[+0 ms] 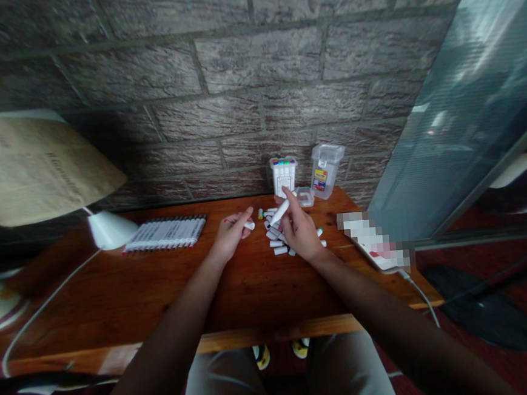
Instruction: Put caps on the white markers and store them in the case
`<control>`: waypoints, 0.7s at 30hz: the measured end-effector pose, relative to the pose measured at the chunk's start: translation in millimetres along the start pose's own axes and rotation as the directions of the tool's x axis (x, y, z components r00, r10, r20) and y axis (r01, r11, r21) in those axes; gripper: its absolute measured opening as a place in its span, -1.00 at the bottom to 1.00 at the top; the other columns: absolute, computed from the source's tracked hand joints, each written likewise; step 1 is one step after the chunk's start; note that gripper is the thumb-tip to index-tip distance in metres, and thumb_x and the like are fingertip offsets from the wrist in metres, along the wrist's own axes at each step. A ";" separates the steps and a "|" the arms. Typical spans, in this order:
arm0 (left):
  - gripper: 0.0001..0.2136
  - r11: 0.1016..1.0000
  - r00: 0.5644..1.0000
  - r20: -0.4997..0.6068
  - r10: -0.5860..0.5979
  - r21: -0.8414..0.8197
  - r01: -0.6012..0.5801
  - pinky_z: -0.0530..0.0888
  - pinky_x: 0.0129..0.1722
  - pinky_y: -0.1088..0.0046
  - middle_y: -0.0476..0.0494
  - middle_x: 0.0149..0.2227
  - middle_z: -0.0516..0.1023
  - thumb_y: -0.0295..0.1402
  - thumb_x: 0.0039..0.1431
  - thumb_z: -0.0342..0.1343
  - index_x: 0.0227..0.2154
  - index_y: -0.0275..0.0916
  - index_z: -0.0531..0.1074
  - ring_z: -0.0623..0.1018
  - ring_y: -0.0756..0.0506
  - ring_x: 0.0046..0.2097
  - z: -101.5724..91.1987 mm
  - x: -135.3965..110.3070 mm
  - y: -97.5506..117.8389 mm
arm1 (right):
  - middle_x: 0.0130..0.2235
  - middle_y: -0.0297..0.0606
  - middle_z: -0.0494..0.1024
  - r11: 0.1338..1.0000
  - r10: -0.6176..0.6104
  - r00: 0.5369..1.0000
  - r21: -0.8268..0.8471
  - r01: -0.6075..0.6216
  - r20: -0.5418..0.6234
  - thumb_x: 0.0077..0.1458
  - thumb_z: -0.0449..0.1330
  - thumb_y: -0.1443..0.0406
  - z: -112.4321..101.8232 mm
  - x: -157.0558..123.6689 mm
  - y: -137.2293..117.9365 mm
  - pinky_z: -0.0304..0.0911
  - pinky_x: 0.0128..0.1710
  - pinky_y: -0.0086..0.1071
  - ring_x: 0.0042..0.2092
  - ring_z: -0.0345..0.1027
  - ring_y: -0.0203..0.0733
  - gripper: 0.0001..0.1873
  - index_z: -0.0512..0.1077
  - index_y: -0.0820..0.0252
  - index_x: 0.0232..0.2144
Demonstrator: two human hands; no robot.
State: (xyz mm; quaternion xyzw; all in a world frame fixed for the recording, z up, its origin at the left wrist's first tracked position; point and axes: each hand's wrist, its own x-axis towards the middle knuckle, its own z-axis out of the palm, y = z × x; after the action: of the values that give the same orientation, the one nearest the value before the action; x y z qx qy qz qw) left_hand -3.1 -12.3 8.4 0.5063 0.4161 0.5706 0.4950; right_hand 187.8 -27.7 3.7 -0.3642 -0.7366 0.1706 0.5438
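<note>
My right hand is closed around a white marker, which slants down to the left with its dark tip toward the table. My left hand pinches a small white marker cap, its open end facing right. Under and beside my right hand lies a loose heap of white caps; part of the heap is hidden by that hand. A short piece with a yellow-green end stands between my hands. Further left, a neat row of white markers lies side by side.
Behind my hands stand a see-through box of upright markers, a plastic lid and another see-through box by the brick wall. A lamp stands left; a pixelated device with a cable lies right on the wooden table.
</note>
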 end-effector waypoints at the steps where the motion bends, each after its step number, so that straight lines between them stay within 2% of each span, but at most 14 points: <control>1: -0.50 1.000 0.999 0.038 -0.010 0.003 0.010 0.03 -0.64 0.54 0.09 -0.73 0.23 0.08 -0.11 0.36 -0.66 -0.28 0.36 0.17 0.13 -0.67 0.8 -0.8 0.1 | 0.21 -0.14 0.46 1.000 -0.002 1.000 0.005 0.002 -0.010 0.24 0.00 0.38 0.0 0.2 -1.5 0.39 0.02 -0.16 -0.05 0.51 -0.07 -0.31 0.05 -0.02 0.38; 4: -0.50 0.999 0.993 0.105 -0.049 -0.005 0.050 0.05 -0.65 0.54 0.09 -0.71 0.27 0.09 -0.15 0.38 -0.62 -0.28 0.39 0.20 0.13 -0.67 4.1 -4.1 2.2 | 0.17 -0.11 0.48 0.999 0.030 0.997 0.021 -0.028 -0.070 0.21 0.02 0.37 -0.6 0.4 -1.7 0.39 0.00 -0.16 -0.09 0.50 -0.07 -0.32 0.11 0.03 0.37; 6: -0.50 0.997 0.989 0.124 -0.075 -0.022 0.079 0.06 -0.66 0.55 0.09 -0.68 0.31 0.08 -0.20 0.40 -0.57 -0.29 0.42 0.22 0.13 -0.68 6.2 -6.4 4.4 | 0.09 -0.11 0.52 0.996 0.079 0.990 0.055 -0.073 -0.114 0.21 0.03 0.34 -1.0 0.9 2.4 0.42 -0.08 -0.19 -0.19 0.50 -0.12 -0.35 0.16 0.04 0.34; 9: -0.51 0.990 0.984 0.143 -0.104 -0.079 0.116 0.16 -0.66 0.58 0.07 -0.60 0.41 0.02 -0.25 0.45 -0.50 -0.30 0.45 0.31 0.13 -0.65 7.0 -7.9 6.3 | -0.17 -0.20 0.57 0.976 0.183 0.972 0.150 -0.160 -0.150 0.26 0.04 0.24 -0.8 3.2 11.0 0.42 -0.29 -0.28 -0.38 0.44 -0.21 -0.47 0.26 0.06 0.26; 12: -0.53 0.980 0.982 0.141 -0.127 -0.134 0.146 0.30 -0.60 0.61 0.04 -0.51 0.50 -0.08 -0.31 0.51 -0.44 -0.30 0.47 0.45 0.10 -0.58 5.0 -6.6 5.4 | -0.38 -0.35 0.49 0.931 0.283 0.949 0.278 -0.237 -0.138 0.25 0.10 0.14 -0.2 6.9 15.9 0.32 -0.47 -0.37 -0.50 0.35 -0.28 -0.63 0.35 0.06 0.06; 14: -0.53 0.976 0.981 0.139 -0.135 -0.152 0.156 0.40 -0.52 0.61 0.01 -0.46 0.56 -0.15 -0.33 0.53 -0.41 -0.30 0.48 0.54 0.06 -0.50 3.3 -5.4 4.5 | -0.41 -0.42 0.46 0.877 0.335 0.936 0.398 -0.269 -0.105 0.16 0.19 0.10 0.3 9.7 15.5 0.24 -0.55 -0.44 -0.55 0.29 -0.34 -0.73 0.33 0.05 -0.14; 16: -0.55 0.974 0.982 0.138 -0.126 -0.170 0.149 0.49 -0.40 0.57 -0.02 -0.42 0.59 -0.21 -0.33 0.54 -0.40 -0.31 0.50 0.60 0.02 -0.43 2.3 -4.8 4.1 | -0.43 -0.48 0.45 0.794 0.389 0.919 0.529 -0.299 -0.064 0.02 0.31 0.09 0.8 12.3 13.0 0.17 -0.60 -0.48 -0.58 0.23 -0.39 -0.65 0.22 0.05 -0.31; 19: -0.58 0.972 0.982 0.158 -0.103 -0.196 0.133 0.56 -0.23 0.46 -0.05 -0.38 0.62 -0.28 -0.33 0.54 -0.39 -0.32 0.52 0.65 -0.04 -0.32 2.1 -5.1 4.4 | -0.54 -0.56 0.38 0.658 0.478 0.878 0.650 -0.380 0.030 -0.17 0.43 0.13 0.8 15.5 8.2 0.09 -0.63 -0.50 -0.60 0.18 -0.41 -0.48 0.11 0.06 -0.42; 21: -0.59 0.970 0.980 0.176 -0.092 -0.205 0.128 0.56 -0.14 0.41 -0.08 -0.37 0.64 -0.30 -0.34 0.55 -0.39 -0.32 0.54 0.66 -0.06 -0.27 2.7 -5.6 4.4 | -0.60 -0.57 0.34 0.592 0.524 0.848 0.682 -0.430 0.080 -0.22 0.45 0.17 -0.5 17.1 5.3 0.03 -0.64 -0.50 -0.61 0.16 -0.40 -0.47 0.13 0.07 -0.45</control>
State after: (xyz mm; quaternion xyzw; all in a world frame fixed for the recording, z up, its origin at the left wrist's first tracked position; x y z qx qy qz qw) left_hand -1.1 -18.6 12.1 0.4714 0.3367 0.5399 0.6107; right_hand 187.7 -11.8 12.0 -0.3347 -0.4608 0.5420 0.6180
